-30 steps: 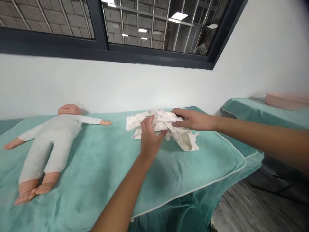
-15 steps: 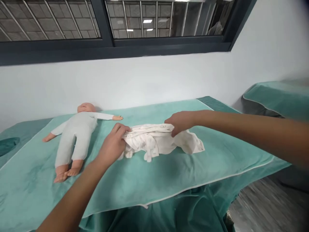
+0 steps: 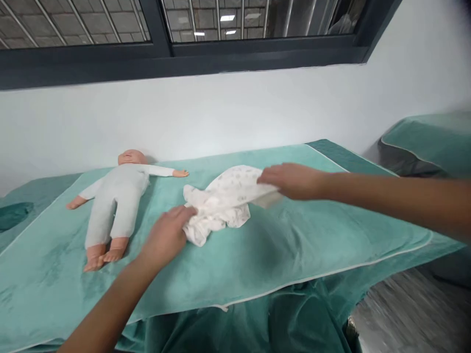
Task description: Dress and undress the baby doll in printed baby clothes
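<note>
A white baby garment (image 3: 228,196) with a small faint print lies bunched on the green cover, partly lifted. My left hand (image 3: 167,235) is closed on its near left end. At its right side my right hand (image 3: 294,180) pinches the cloth and draws it taut; the fingers are slightly blurred. The garment's exact cut cannot be made out in its folds. To the left a baby doll (image 3: 117,206) in a white long-sleeved suit lies on its back, arms spread, head toward the wall, apart from both hands.
The light green cover (image 3: 279,260) with white piping lies over a darker green sheet (image 3: 294,318) that hangs down in front. Behind stands a white wall (image 3: 221,117) below a dark window frame (image 3: 206,63). Another green-covered surface (image 3: 434,142) is at the right, with grey floor (image 3: 397,309) below.
The garment's folded upper edge has opened out, and its printed side now shows. My right hand has moved slightly right, pulling the cloth. The view has tilted down a little.
</note>
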Motion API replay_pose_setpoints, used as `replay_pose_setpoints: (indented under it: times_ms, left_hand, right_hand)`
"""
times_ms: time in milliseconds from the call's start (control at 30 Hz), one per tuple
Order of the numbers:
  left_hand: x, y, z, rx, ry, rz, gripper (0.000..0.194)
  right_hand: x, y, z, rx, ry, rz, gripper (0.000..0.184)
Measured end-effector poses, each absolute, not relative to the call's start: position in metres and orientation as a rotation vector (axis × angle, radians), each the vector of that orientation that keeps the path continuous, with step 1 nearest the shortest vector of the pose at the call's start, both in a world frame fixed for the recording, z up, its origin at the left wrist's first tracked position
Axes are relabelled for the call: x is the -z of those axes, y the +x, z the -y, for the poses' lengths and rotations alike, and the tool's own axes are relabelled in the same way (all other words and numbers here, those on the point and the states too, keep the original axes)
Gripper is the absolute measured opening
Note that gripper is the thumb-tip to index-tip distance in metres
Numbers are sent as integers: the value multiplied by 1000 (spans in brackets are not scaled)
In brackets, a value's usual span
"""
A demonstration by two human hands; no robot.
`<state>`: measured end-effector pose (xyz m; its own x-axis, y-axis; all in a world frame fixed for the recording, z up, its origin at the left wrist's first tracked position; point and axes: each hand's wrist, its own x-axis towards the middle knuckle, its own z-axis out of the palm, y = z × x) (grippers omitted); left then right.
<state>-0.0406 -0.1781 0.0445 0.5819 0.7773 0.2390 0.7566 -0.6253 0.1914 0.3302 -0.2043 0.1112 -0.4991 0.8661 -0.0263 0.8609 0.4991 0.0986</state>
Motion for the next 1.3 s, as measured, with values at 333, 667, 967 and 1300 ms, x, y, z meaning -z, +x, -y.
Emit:
replay_pose_setpoints:
  times_ms: [333, 667, 967, 1300]
  left_hand:
    - [-65, -2, 186, -235, 2315, -1096, 69]
    - [-24, 32, 160, -549, 2009, -1258, 25]
    - [-97, 14, 151, -1414, 1748, -1353, 20]
    - [-149, -13, 137, -1739, 1912, -1196, 23]
  right_hand:
    - [-107, 295, 195, -281, 2216, -2562, 40]
    - [-46, 210, 243, -135, 1718, -3271, 34]
    - [4, 144, 211, 36, 1447, -2964, 56]
    - [-27, 316, 250, 75, 1591, -2467, 44]
